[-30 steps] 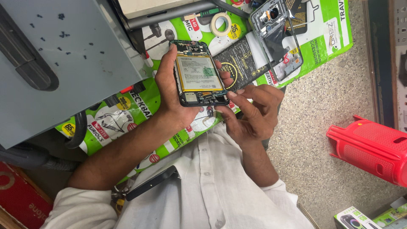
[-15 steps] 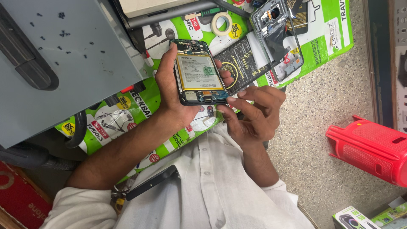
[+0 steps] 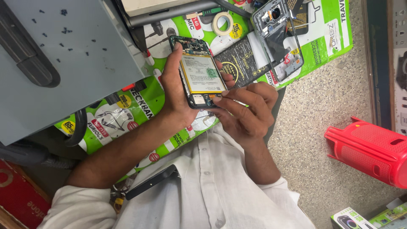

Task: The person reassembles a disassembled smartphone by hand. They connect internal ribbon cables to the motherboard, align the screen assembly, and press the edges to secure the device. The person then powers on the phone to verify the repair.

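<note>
My left hand [image 3: 176, 91] grips an opened smartphone [image 3: 198, 72] with its back cover off, so the yellowish battery and the circuit boards show. The hand holds it from the left side, thumb along its edge. My right hand [image 3: 246, 110] is at the phone's lower end, fingertips pressed to the small bottom board; whether they pinch a tiny part or tool is too small to tell. The phone's removed grey back frame [image 3: 277, 36] lies on the green mat [image 3: 326, 38] further away.
A roll of tape [image 3: 221, 22] and a black patterned card [image 3: 241, 63] lie on the mat. A grey plate [image 3: 63, 63] with several tiny screws sits at left. A red plastic stool [image 3: 373, 148] stands on the speckled floor at right. A black tool [image 3: 150, 182] rests in my lap.
My right fingertips have crept slightly up onto the phone's bottom board. The left hand and phone have stayed nearly still.
</note>
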